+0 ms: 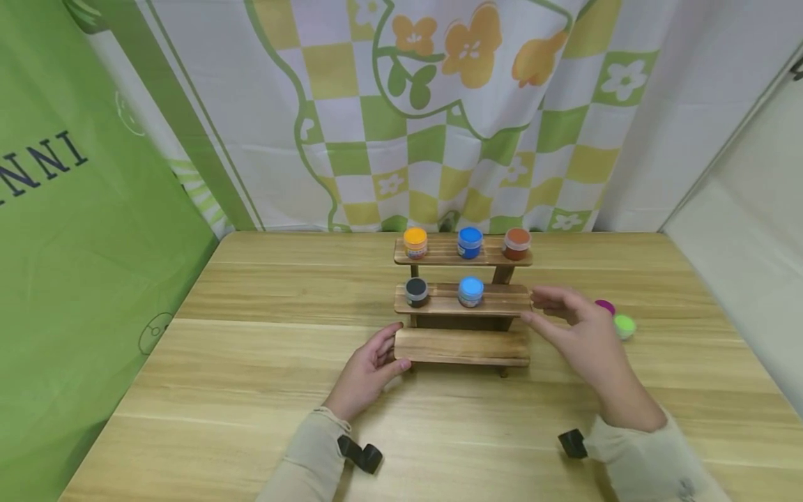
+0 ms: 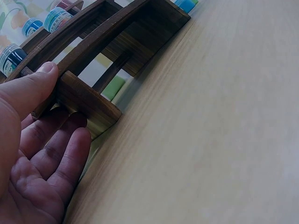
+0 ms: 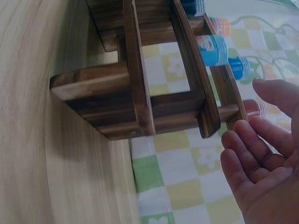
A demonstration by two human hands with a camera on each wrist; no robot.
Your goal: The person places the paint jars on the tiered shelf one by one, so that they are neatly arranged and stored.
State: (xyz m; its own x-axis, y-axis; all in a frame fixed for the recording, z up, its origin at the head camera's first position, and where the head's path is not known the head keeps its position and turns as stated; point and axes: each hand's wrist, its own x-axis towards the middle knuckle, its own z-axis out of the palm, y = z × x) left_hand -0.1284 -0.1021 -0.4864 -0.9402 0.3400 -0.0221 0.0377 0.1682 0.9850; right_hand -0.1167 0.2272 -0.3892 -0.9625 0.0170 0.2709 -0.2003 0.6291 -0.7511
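Squaring up the wooden rack (image 1: 463,354) on the worktop (image 1: 263,362) seems the step in hand: the left hand (image 1: 366,368) pinches its bottom tier's left end, while the right hand (image 1: 582,336), fingers apart, is beside the middle tier. Next probably calls for releasing it and reaching for the green pot (image 1: 624,327).
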